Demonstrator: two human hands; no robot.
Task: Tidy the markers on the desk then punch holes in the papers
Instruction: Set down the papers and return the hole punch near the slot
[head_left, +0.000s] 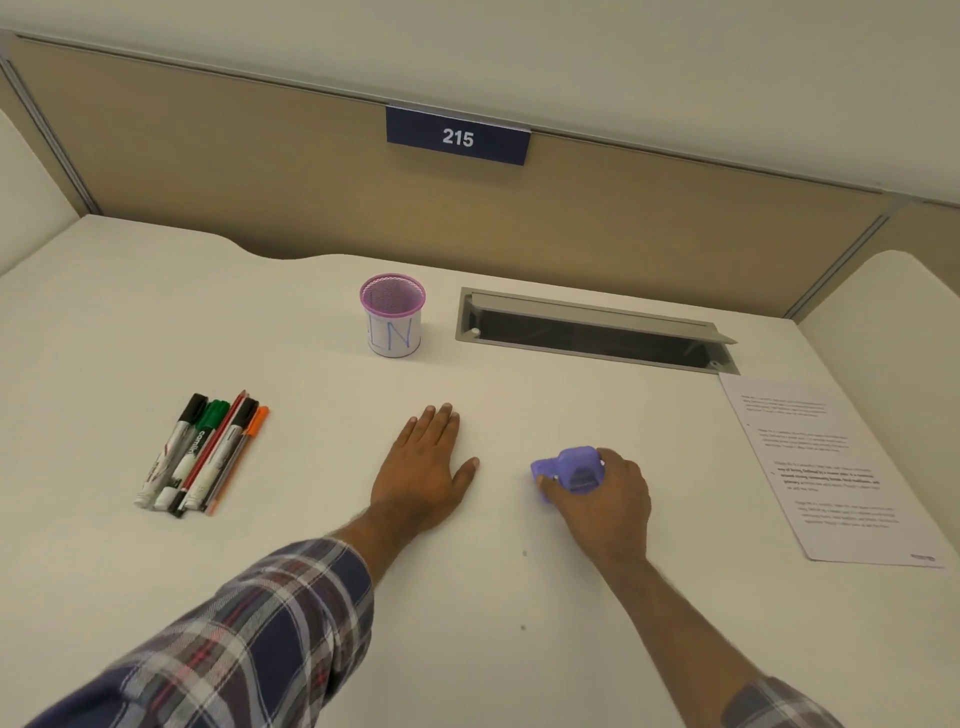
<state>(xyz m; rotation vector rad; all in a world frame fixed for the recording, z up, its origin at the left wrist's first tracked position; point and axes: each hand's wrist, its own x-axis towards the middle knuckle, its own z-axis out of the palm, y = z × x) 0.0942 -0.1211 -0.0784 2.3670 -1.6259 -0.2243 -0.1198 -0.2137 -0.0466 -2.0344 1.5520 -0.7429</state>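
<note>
The left hand lies flat on the desk, fingers spread a little, holding nothing. The right hand grips a purple punch on the desk. The markers lie in a bunch at the left. The cup stands behind. The paper lies at the right.

Matt smooth desk; pink wire-mesh cup; purple plastic punch.
</note>
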